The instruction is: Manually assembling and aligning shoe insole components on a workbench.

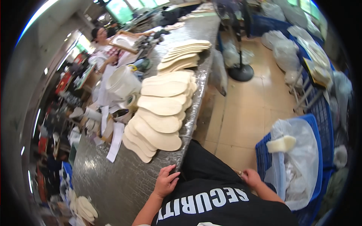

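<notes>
My left hand (166,181) rests on the near edge of a dark, shiny table (109,179), its fingers extended and a little apart, holding nothing. Down at my right side, my right hand (250,177) has its fingers curled in. A small light-coloured bit shows at its fingertips, too small to make out. Just beyond my left hand, cream insoles (160,105) lie in overlapping, fanned-out piles along the table's right edge. Another fanned stack of insoles (184,52) sits farther up the table.
A white bucket (122,81) and paper strips (115,141) stand left of the insoles. To my right, a blue crate (316,132) lined with plastic has a cream foam piece (281,144) on its rim. A black fan base (241,73) stands ahead. Across the table, a person (105,49) handles a tray.
</notes>
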### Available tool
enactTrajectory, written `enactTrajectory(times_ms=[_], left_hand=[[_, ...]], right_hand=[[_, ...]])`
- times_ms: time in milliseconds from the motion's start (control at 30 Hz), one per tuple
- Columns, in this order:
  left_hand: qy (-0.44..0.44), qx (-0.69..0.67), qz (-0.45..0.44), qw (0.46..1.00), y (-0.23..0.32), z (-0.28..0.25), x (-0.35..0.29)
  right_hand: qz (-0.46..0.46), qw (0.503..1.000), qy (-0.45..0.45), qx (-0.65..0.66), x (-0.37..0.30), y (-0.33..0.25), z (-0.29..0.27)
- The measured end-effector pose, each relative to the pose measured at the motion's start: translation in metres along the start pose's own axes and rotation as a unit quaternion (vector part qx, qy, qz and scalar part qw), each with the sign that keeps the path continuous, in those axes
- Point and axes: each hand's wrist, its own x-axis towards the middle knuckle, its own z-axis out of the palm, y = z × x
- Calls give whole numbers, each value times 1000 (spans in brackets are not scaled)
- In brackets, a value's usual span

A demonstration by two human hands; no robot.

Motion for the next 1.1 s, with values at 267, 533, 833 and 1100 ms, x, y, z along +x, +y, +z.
enactTrajectory(times_ms=[267,533,833,1100], left_hand=[[34,-26,24,999,0,6,0],[69,-23,27,997,-8,7,-2],[78,34,-6,996,-10,11,2],[65,222,-38,972,-123,87,-20]], right_hand=[[-86,946,202,-238,-2,66,61],[2,968,80,-237,1,51,39],[113,975,-109,-159,-83,102,19],[229,940,-59,-248,-77,35,8]])
